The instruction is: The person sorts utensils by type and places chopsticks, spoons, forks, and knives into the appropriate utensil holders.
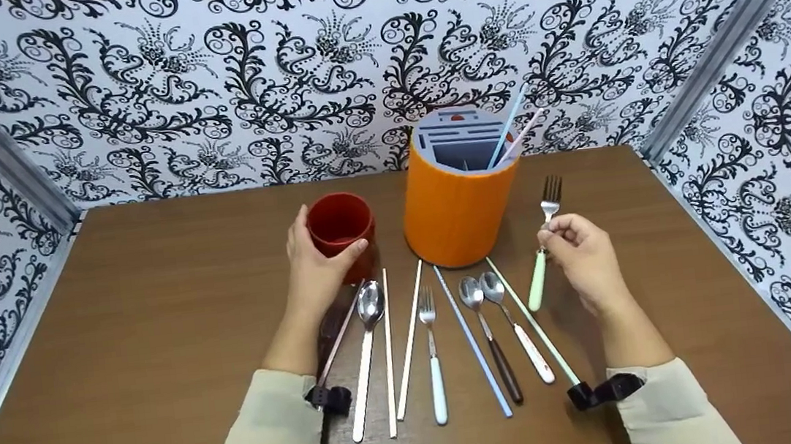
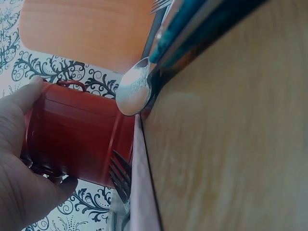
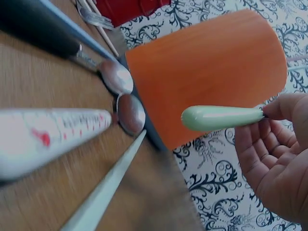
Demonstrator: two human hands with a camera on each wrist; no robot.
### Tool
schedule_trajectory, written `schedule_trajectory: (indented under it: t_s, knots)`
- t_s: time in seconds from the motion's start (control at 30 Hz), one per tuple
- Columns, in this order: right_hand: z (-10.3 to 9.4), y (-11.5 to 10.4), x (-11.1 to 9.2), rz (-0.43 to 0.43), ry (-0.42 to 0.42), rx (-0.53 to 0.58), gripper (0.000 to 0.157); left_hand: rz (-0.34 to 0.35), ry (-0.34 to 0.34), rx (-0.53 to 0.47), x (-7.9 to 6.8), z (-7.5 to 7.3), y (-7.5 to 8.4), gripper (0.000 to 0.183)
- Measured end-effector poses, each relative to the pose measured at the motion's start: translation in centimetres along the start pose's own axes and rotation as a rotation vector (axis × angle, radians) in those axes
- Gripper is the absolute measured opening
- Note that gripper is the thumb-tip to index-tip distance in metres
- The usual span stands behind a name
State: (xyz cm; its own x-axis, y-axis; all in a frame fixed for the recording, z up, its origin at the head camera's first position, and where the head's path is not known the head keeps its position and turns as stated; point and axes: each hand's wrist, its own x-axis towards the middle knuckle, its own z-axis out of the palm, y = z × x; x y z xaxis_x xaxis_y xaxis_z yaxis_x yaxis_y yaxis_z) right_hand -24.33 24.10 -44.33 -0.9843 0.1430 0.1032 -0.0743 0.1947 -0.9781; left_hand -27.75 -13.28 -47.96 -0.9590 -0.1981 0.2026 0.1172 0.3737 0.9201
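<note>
Fingers [image 1: 301, 223] grip a red cup [image 1: 342, 229] in left hand [image 1: 316, 268], a fork [image 1: 538, 277] in right hand [image 1: 585, 253].

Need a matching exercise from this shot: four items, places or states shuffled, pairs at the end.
Column 1
1. red cup
2. orange holder
3. green-handled fork
4. white-handled spoon

Column 2
A. pinched by the right hand
B. lying on the table beside the dark-handled spoon
C. gripped by the left hand
D. upright, blue stick and pink stick poking out of its top

Pairs: 1-C, 2-D, 3-A, 4-B
</note>
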Motion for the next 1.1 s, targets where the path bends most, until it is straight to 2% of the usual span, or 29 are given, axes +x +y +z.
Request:
schedule_trajectory:
  t_s: [0.1, 0.4, 0.73, 1.1]
  knots:
    - [0.5, -0.8, -0.5, -0.017, 0.019, 0.08, 0.009, -0.007, 0.003, -0.003, 0.0, 0.0, 0.0, 0.105]
    - [3.0, -3.5, -1.4, -0.068, 0.017, 0.214, 0.008, -0.002, 0.015, -0.011, 0.1, 0.2, 0.0, 0.103]
    - [6.2, -6.9, -1.3, -0.152, -0.051, 0.248, 0.011, -0.011, 0.019, -0.009, 0.1, 0.1, 0.1, 0.106]
    - [9.1, -8.8, -0.9, -0.189, -0.16, 0.308, 0.011, -0.011, 0.026, -0.003, 0.1, 0.0, 0.0, 0.103]
